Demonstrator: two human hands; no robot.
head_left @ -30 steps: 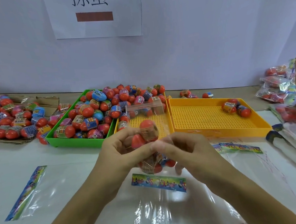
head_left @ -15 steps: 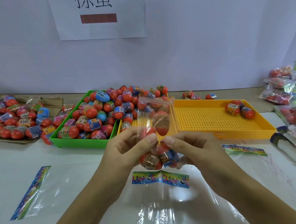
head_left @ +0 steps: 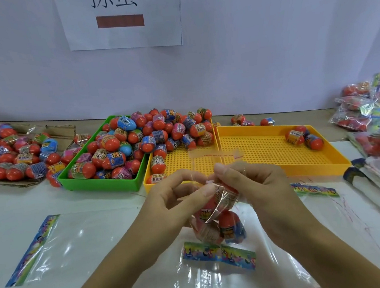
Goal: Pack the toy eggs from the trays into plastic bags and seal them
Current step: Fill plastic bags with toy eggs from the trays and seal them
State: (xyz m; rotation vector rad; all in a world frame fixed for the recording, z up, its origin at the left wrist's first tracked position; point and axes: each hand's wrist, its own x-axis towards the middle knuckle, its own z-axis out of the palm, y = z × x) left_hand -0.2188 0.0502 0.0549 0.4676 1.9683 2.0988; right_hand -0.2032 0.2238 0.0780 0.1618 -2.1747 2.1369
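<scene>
A white paper sign (head_left: 123,15) with dark characters and a reddish-brown bar hangs on the wall (head_left: 267,43).

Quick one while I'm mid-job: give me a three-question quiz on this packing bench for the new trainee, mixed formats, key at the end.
1. True or false: the left hand and right hand both pinch the clear plastic bag of toy eggs.
2. Which tray holds the fewest eggs? A) green plastic tray B) right-hand yellow perforated tray C) middle yellow perforated tray
3. Fill in: the bag's open flap points ____.

Key: 1 true; 2 B; 3 up
</scene>
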